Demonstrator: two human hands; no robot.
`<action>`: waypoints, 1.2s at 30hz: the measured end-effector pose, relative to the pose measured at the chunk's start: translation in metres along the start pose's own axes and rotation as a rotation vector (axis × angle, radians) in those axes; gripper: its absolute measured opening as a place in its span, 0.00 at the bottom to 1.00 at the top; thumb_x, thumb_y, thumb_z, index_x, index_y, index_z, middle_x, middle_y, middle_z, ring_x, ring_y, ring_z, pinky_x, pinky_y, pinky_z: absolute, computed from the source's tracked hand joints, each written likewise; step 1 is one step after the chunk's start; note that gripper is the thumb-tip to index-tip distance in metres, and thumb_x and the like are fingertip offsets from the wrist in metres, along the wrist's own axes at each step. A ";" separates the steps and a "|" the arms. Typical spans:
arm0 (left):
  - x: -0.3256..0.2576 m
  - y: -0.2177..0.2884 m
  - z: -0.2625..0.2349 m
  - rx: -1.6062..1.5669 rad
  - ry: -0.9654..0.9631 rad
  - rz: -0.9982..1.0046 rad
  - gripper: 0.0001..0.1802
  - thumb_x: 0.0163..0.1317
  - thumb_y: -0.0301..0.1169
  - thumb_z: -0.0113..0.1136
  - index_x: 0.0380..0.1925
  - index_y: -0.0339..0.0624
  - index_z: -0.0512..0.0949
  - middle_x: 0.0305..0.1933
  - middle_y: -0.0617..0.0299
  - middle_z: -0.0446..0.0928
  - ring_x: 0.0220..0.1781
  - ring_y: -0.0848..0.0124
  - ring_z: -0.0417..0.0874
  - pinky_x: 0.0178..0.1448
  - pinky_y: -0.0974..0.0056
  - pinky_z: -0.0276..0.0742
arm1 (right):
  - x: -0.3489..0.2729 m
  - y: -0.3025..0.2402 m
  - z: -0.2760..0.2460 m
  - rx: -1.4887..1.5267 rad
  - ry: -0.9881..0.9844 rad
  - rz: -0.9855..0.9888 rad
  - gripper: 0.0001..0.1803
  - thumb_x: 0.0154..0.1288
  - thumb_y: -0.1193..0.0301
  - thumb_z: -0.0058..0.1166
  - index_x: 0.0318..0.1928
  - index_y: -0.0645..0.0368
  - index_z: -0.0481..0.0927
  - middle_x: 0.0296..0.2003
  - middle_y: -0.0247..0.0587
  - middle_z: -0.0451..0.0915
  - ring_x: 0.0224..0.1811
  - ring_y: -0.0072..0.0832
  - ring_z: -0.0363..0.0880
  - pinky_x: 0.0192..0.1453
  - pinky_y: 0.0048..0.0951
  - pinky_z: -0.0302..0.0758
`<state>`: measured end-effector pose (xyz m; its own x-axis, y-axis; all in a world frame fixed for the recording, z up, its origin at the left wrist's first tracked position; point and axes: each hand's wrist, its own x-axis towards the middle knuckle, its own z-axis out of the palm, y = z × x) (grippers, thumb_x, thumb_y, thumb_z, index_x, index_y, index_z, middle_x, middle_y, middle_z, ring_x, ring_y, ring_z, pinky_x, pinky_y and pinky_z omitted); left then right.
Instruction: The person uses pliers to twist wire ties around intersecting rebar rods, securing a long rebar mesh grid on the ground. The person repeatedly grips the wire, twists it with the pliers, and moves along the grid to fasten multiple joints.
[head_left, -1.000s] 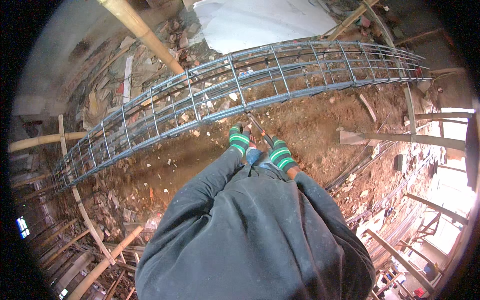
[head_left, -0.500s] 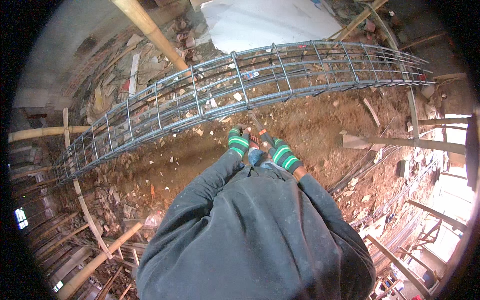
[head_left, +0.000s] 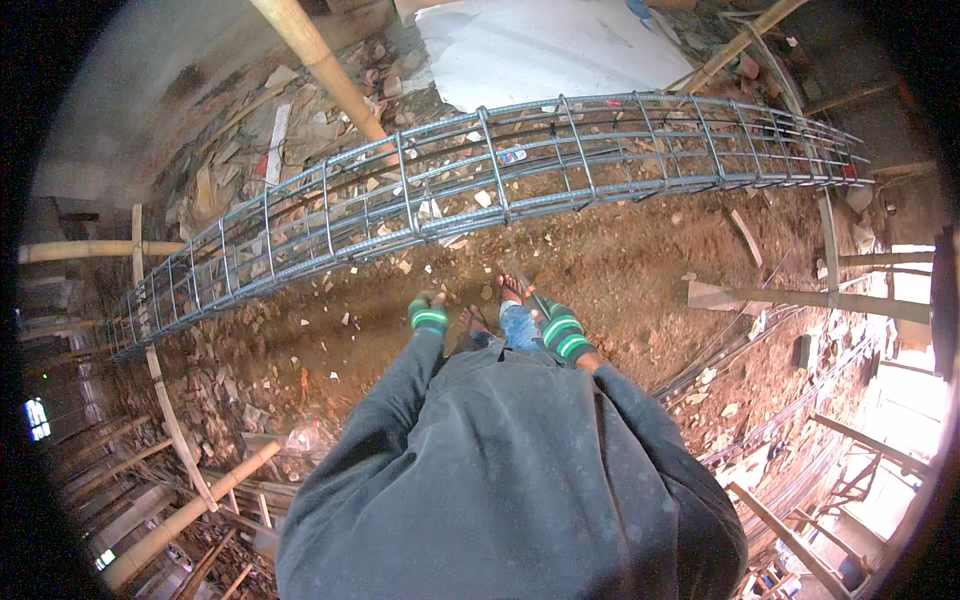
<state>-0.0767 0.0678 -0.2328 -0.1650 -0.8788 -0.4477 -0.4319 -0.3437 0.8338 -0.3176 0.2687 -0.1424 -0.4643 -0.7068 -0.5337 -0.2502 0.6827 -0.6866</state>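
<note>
My right hand, in a green glove with pale stripes and bare fingertips, is closed round a slim hand tool with a dark handle; its exact kind is hard to make out. Out to the left, my left hand wears a matching glove. Its fingertips are smeared, and nothing plainly shows in them. Ahead of both hands, apart from them, a long cage of steel rebar with square stirrups stretches from left to right, raised above the ground.
Wooden supports cross under the cage's ends. A bamboo pole slants down behind it, near a white sheet. Rubble lies about on brown earth. My feet stand just ahead. Boards and poles fill the lower left.
My left hand has moved left and back, away from the tool and my right hand. The right hand has drawn slightly left and down, still holding the tool.
</note>
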 end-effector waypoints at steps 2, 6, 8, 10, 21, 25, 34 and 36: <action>-0.005 -0.027 -0.026 -0.061 0.052 0.074 0.06 0.66 0.28 0.68 0.36 0.39 0.81 0.29 0.60 0.83 0.28 0.72 0.81 0.36 0.62 0.79 | -0.008 -0.010 -0.010 0.027 0.113 -0.079 0.20 0.71 0.56 0.57 0.48 0.62 0.83 0.37 0.63 0.84 0.39 0.61 0.83 0.42 0.56 0.76; -0.020 -0.046 -0.052 -0.082 0.053 -0.070 0.06 0.68 0.30 0.68 0.36 0.40 0.81 0.28 0.62 0.82 0.28 0.74 0.80 0.35 0.64 0.78 | -0.015 -0.057 -0.041 -0.061 0.226 -0.185 0.22 0.71 0.52 0.60 0.44 0.61 0.85 0.31 0.61 0.83 0.34 0.60 0.82 0.37 0.54 0.75; -0.026 -0.036 -0.047 -0.134 0.016 0.016 0.07 0.68 0.32 0.68 0.35 0.42 0.81 0.27 0.63 0.82 0.27 0.74 0.79 0.34 0.64 0.77 | -0.021 -0.084 -0.058 -0.108 0.151 -0.199 0.21 0.71 0.52 0.61 0.43 0.59 0.86 0.33 0.61 0.83 0.33 0.58 0.81 0.39 0.50 0.76; -0.029 -0.014 -0.041 -0.133 -0.021 -0.018 0.07 0.68 0.33 0.69 0.37 0.42 0.83 0.28 0.64 0.83 0.27 0.75 0.79 0.34 0.65 0.76 | -0.034 -0.108 -0.071 -0.055 0.026 -0.146 0.20 0.70 0.54 0.62 0.45 0.59 0.87 0.33 0.59 0.84 0.34 0.53 0.82 0.40 0.47 0.77; -0.071 0.186 -0.050 -0.637 -0.315 -0.029 0.13 0.72 0.39 0.65 0.47 0.43 0.80 0.25 0.71 0.74 0.20 0.81 0.69 0.24 0.71 0.64 | 0.033 -0.164 -0.192 -0.315 0.887 -0.361 0.24 0.69 0.51 0.65 0.44 0.62 0.82 0.34 0.51 0.82 0.37 0.45 0.81 0.44 0.45 0.77; -0.059 0.228 -0.058 -1.152 -0.592 0.001 0.09 0.79 0.38 0.55 0.48 0.47 0.77 0.27 0.72 0.68 0.18 0.80 0.64 0.21 0.71 0.61 | 0.085 -0.143 -0.209 -0.683 1.022 -0.320 0.27 0.68 0.46 0.63 0.36 0.62 0.80 0.29 0.58 0.80 0.35 0.58 0.80 0.40 0.55 0.75; -0.053 0.256 -0.039 -1.412 -0.397 0.007 0.06 0.80 0.36 0.53 0.50 0.50 0.76 0.32 0.67 0.73 0.27 0.75 0.70 0.32 0.64 0.67 | 0.067 -0.151 -0.183 -0.868 1.117 -0.042 0.30 0.65 0.47 0.66 0.51 0.61 0.85 0.54 0.65 0.79 0.56 0.52 0.80 0.54 0.53 0.76; -0.055 0.262 -0.034 -1.376 -0.351 0.064 0.06 0.80 0.36 0.53 0.49 0.49 0.76 0.32 0.66 0.73 0.28 0.75 0.70 0.33 0.64 0.67 | 0.051 -0.173 -0.178 -0.450 1.033 -0.391 0.28 0.67 0.48 0.65 0.51 0.62 0.84 0.54 0.61 0.81 0.55 0.49 0.81 0.55 0.49 0.77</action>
<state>-0.1511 0.0150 0.0216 -0.4469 -0.8485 -0.2835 0.7445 -0.5285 0.4081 -0.4495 0.1479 0.0374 -0.7027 -0.5387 0.4649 -0.7068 0.6032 -0.3695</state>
